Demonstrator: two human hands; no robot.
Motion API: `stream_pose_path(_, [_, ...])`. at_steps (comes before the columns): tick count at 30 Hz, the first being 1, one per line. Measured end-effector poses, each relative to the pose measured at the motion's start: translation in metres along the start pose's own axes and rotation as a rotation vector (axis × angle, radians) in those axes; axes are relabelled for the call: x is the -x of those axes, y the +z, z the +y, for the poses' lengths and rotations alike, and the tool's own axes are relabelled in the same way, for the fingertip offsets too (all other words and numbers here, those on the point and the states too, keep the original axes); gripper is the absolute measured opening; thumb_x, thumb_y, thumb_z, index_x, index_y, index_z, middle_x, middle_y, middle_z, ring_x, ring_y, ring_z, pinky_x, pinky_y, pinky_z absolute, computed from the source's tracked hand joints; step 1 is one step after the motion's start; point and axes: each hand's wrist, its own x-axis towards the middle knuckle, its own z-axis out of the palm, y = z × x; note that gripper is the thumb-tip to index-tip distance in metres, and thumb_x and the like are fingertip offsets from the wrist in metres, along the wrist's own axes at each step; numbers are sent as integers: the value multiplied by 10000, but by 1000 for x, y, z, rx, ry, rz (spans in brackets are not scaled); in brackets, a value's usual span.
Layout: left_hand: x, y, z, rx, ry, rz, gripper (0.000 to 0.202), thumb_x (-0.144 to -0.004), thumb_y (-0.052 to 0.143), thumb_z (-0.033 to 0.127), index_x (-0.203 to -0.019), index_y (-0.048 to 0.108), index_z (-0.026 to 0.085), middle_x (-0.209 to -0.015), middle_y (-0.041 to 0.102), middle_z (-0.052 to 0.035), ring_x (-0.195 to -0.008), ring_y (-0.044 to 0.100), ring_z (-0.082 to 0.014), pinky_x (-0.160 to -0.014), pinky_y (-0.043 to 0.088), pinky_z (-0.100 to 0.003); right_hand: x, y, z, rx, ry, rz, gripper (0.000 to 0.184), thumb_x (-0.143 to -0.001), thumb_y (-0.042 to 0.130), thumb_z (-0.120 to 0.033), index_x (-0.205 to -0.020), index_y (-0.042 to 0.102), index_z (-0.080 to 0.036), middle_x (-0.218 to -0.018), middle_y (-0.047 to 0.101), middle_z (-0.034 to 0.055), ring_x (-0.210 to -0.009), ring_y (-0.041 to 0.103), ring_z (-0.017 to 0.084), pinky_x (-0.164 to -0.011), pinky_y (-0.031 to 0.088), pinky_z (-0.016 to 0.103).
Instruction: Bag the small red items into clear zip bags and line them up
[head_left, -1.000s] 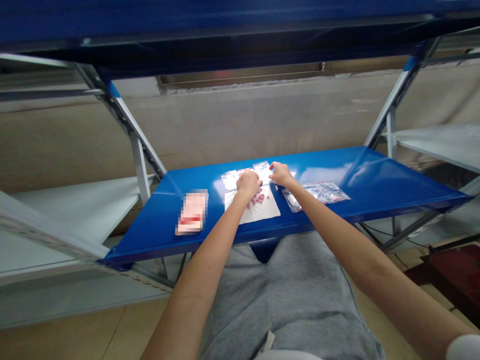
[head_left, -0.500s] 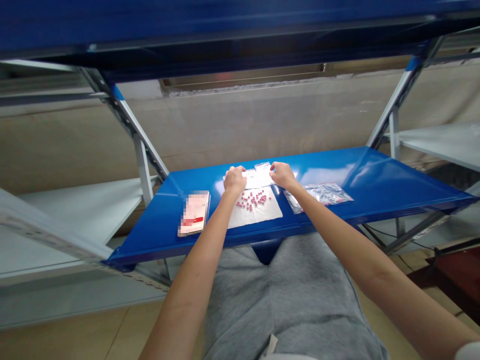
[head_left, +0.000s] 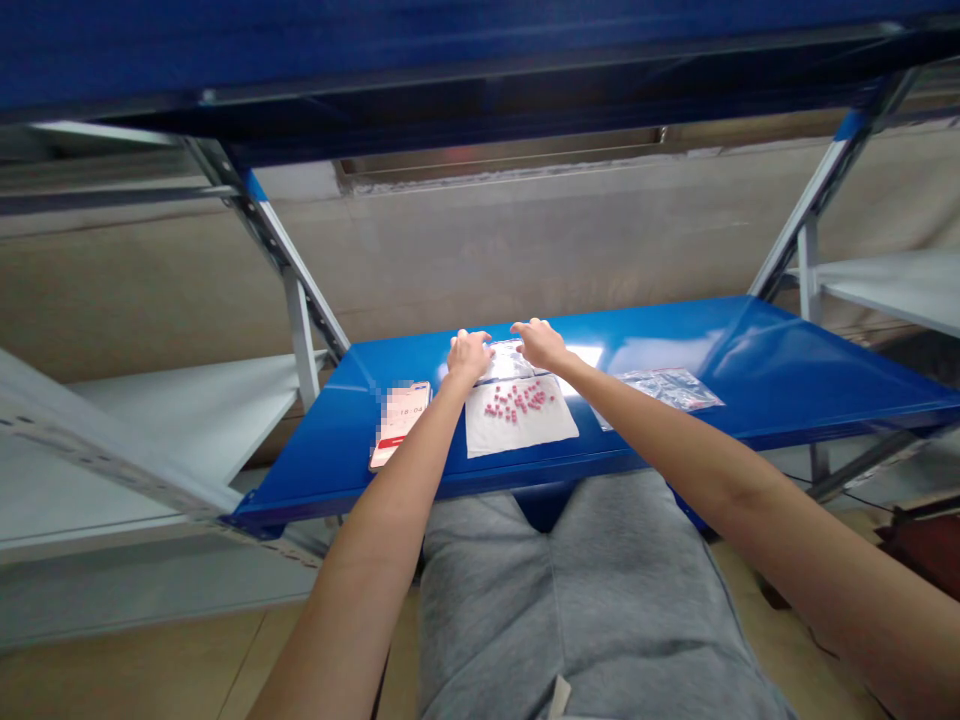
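My left hand [head_left: 469, 357] is over the left end of a clear plastic bag [head_left: 504, 362] lying flat on the blue table, its fingers and thumb apart. At the bag's right end my right hand [head_left: 540, 344] hovers close, fingers curved and spread from the thumb. Neither hand visibly holds anything. In front of the bag lies a white cloth [head_left: 517, 437], with several small pink pieces [head_left: 517, 400] scattered over its far half. The bag's ends are partly hidden by my hands.
A phone [head_left: 401, 415] with a lit screen lies on the left of the blue table [head_left: 750, 370]. More clear plastic bags [head_left: 667, 388] lie right of my right forearm. A blue shelf [head_left: 480, 70] hangs overhead, with metal posts [head_left: 806, 215] at both sides.
My right hand has moved left, towards my left hand. The small bag that stuck out between them now appears flat or covered. The view has shifted slightly.
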Motion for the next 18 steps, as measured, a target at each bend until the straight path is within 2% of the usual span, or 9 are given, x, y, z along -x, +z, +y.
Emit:
stream_pose_path(9, [1,-3,6,-18,87,34,166,-939,688,288,-1050,800,236,-1208,608,-127,-1203,579,-285,-1002,492,-337,-9,5,-3,13,-47,-49,298,-989,612,-185,-1258,737,-216,-1279,716,140,-1223,647,272,-999,496,323])
stream_pose_path(18, [-3,-2,-1,-30,159,-2,234,-950,683,314,-1125,801,213,-1186,624,-141,-1201,582,-299,-1042,483,-359,-14,10,0,-11,-74,-48,273,-962,630,-131,-1192,767,-189,-1242,751,144,-1183,675,248,-967,497,286])
